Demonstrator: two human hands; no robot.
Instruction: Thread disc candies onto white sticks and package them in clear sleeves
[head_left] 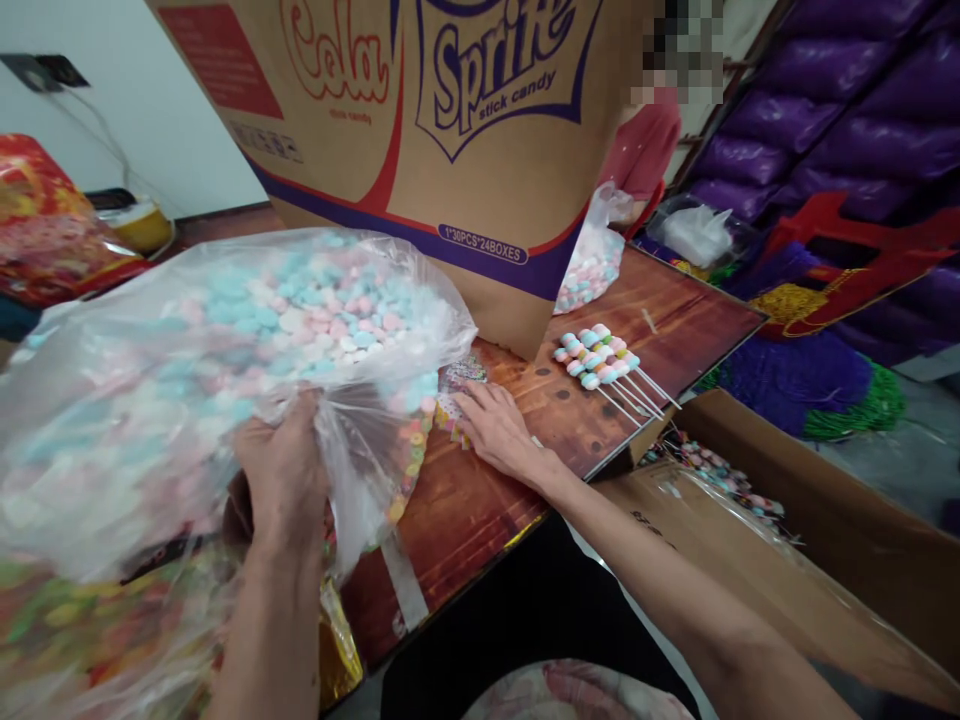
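Observation:
My left hand (283, 465) is closed on the gathered edge of a large clear plastic bag (352, 400). Pastel pink, blue and white candies (322, 300) fill that bag. My right hand (491, 425) lies on the wooden table with its fingers stretched out. Its fingertips touch a small speckled, multicoloured thing (461, 375) beside the bag, whose kind I cannot make out. Several candy skewers (596, 357) on white sticks lie in a row on the table to the right of this hand. Ring-shaped candies (412, 455) show along the bag's lower edge.
A tall cardboard box (450, 180) stands behind the bag. Past it are another bag of candies (592, 255) and a person in a red top (646, 145). At right, below the table edge, an open carton (840, 480) holds finished-looking skewers (724, 470). Purple packs (787, 100) are stacked behind.

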